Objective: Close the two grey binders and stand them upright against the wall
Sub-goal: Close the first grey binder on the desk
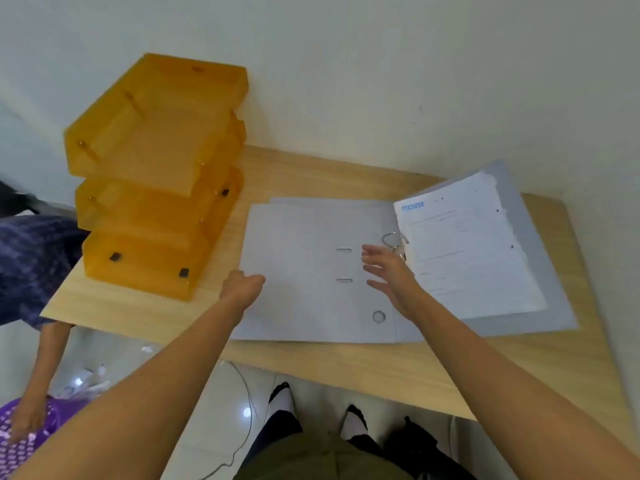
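Note:
A grey binder (304, 244) lies open and flat on the wooden table (346, 362). Its left cover is bare, and a stack of printed papers (467, 244) rests on its right half by the metal rings (393, 239). A second grey edge (329, 200) pokes out from under the far side of the cover. My left hand (242, 285) is curled over the cover's left edge. My right hand (388, 271) hovers open above the spine, fingers spread, just left of the rings.
A stack of three orange plastic letter trays (156, 174) stands on the table's left end, close to the binder. The pale wall (381, 81) runs right behind the table. Another person's arm (45, 358) reaches to a purple basket (20, 441) on the floor at left.

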